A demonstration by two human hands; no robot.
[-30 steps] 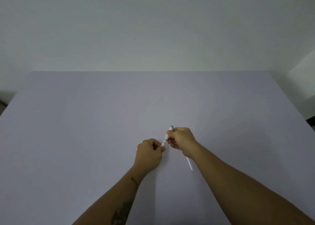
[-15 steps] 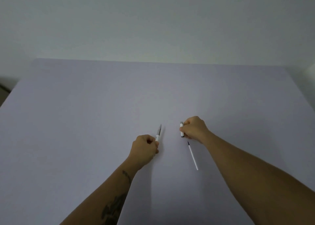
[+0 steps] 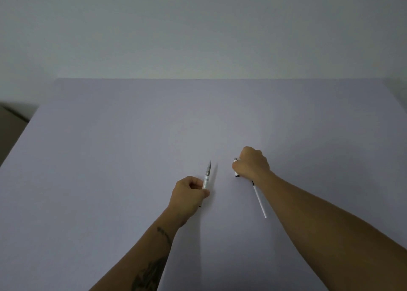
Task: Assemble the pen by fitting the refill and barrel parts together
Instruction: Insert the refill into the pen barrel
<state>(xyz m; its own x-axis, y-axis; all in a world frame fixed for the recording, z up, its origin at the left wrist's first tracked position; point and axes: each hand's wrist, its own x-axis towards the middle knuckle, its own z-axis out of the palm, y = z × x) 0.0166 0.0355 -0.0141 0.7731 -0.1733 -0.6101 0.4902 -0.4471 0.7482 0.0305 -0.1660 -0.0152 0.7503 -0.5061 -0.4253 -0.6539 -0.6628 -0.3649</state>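
My left hand (image 3: pixel 189 192) is closed around the front barrel part (image 3: pixel 207 176), a white piece with a grey tapered tip pointing away from me. My right hand (image 3: pixel 253 164) grips the rear barrel part (image 3: pixel 235 167), a short white piece with dark ends, held nearly upright just above the table. The thin white refill (image 3: pixel 259 200) lies on the table under my right wrist, its dark tip toward the hand. The two barrel parts are apart, a hand's width between them.
A pale lilac table (image 3: pixel 132 158) fills the view and ends at a plain white wall behind. Its left edge drops off to a dark floor (image 3: pixel 11 118).
One second ago both hands held the barrel together at the centre. They pulled it into two parts and moved apart; in the last half second they have hardly moved.
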